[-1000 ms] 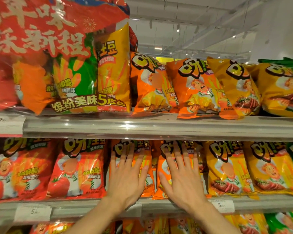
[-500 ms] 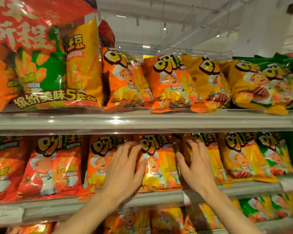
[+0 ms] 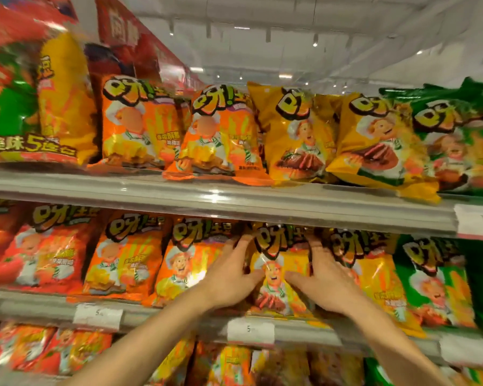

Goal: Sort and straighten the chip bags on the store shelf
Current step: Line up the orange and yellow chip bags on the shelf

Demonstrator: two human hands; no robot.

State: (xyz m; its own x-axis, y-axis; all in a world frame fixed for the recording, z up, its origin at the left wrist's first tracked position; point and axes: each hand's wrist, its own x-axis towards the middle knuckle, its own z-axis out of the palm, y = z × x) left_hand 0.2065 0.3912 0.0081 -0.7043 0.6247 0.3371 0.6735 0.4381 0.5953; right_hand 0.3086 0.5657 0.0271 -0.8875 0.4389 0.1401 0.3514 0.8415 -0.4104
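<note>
Two hands, left hand (image 3: pixel 229 277) and right hand (image 3: pixel 325 282), grip one yellow chip bag (image 3: pixel 280 277).

white price tags (image 3: pixel 250 330) on rail, ceiling lights (image 3: pixel 285 76) overhead

Two hands (image 3: pixel 229 277); three shelves (image 3: pixel 234 200); three price tags (image 3: pixel 250 331).

Upright yellow chip bag (image 3: pixel 280 274) on the middle shelf (image 3: pixel 179 321), between orange and yellow neighbours.
</note>
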